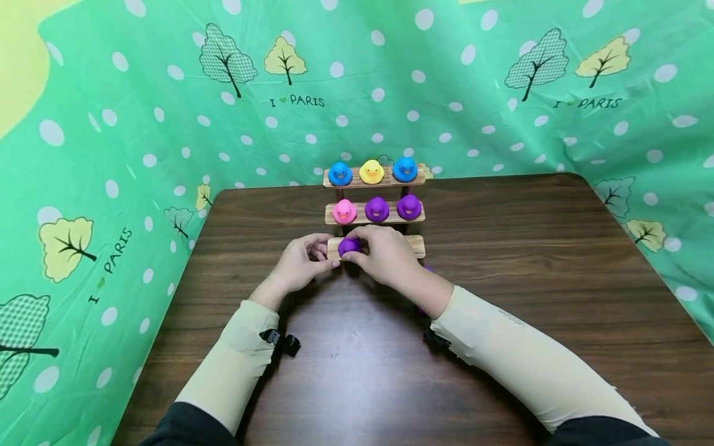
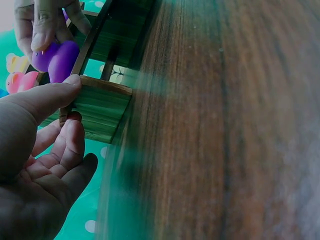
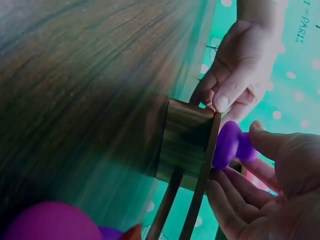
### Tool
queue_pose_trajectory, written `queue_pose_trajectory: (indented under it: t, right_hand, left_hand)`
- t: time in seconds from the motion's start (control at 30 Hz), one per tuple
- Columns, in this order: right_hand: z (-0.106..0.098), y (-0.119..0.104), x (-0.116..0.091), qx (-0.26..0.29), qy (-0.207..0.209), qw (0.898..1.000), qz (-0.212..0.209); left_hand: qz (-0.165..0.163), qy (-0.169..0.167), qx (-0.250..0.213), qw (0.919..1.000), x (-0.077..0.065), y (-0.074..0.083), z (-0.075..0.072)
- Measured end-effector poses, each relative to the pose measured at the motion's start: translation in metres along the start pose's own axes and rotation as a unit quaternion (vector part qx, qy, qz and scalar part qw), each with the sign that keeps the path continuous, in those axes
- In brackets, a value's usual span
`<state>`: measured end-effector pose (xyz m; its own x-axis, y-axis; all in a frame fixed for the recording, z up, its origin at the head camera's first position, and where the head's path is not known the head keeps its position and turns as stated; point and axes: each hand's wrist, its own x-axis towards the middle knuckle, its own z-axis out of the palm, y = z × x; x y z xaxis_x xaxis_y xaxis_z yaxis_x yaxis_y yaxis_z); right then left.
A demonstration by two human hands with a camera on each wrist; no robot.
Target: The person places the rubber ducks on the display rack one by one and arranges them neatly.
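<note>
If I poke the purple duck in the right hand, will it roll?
The purple duck may tip, not roll far: its head bulges out. It could drop off the narrow shelf. It's probably light, being smaller than the right hand.

Tight at the bottom shelf (image 1: 416, 245), roomy in front of it.
From here a hand could slide up the bench (image 1: 351, 378) between the left sleeve (image 1: 229, 362) and right sleeve (image 1: 507, 350) — but the left grip (image 1: 301, 263) holds the shelf's left end, the right grip (image 1: 387, 253) crosses its middle, and ducks (image 1: 377, 209) line both tiers (image 1: 361, 218) behind.
</note>
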<state>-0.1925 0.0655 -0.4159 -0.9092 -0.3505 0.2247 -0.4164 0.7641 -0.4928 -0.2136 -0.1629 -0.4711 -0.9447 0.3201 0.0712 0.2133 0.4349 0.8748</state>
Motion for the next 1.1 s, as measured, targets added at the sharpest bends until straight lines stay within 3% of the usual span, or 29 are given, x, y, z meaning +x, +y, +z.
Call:
queue_pose_trajectory:
  t: [0.63, 0.77, 0.87, 1.1]
  right_hand:
    - [0.007, -0.005, 0.002, -0.031, 0.01, 0.999, -0.031]
    - [0.0, -0.001, -0.004, -0.003, 0.013, 0.999, -0.034]
    - [-0.009, 0.006, -0.013, 0.039, 0.038, 0.998, -0.039]
    - [-0.046, 0.037, -0.037, 0.119, 0.091, 0.988, -0.037]
  left_hand:
    - [0.005, -0.005, -0.007, 1.0, -0.001, 0.001, -0.002]
    - [0.005, -0.004, -0.008, 0.9999, -0.002, 0.001, -0.002]
    - [0.007, -0.004, -0.007, 0.9999, -0.001, 0.0, -0.001]
    - [0.009, 0.001, -0.007, 0.9999, 0.0, 0.0, 0.001]
